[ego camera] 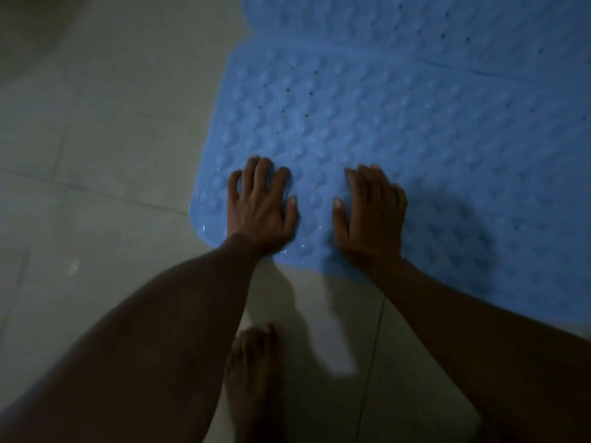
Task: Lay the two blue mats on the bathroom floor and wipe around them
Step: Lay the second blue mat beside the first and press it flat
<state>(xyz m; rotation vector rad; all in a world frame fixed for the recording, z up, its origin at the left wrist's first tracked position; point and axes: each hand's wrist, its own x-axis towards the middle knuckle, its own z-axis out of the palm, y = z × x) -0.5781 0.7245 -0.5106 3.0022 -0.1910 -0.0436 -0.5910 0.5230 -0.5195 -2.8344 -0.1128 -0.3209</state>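
Blue mats [415,129], bumpy and perforated, overlap on tile; left hand [260,209] and right hand [371,215] press flat, fingers spread.

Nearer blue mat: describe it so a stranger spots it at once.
Two bumpy blue mats lie on the pale tiled floor. The nearer blue mat has the left hand and right hand pressing on it; the farther mat is untouched.

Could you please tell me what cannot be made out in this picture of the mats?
Head view: the far mat runs off the top and right edges.
Head view: the near mat runs off the right edge, and the right forearm hides part of its front edge.
Head view: whether the mats overlap or only touch is too dim and blurred to tell.
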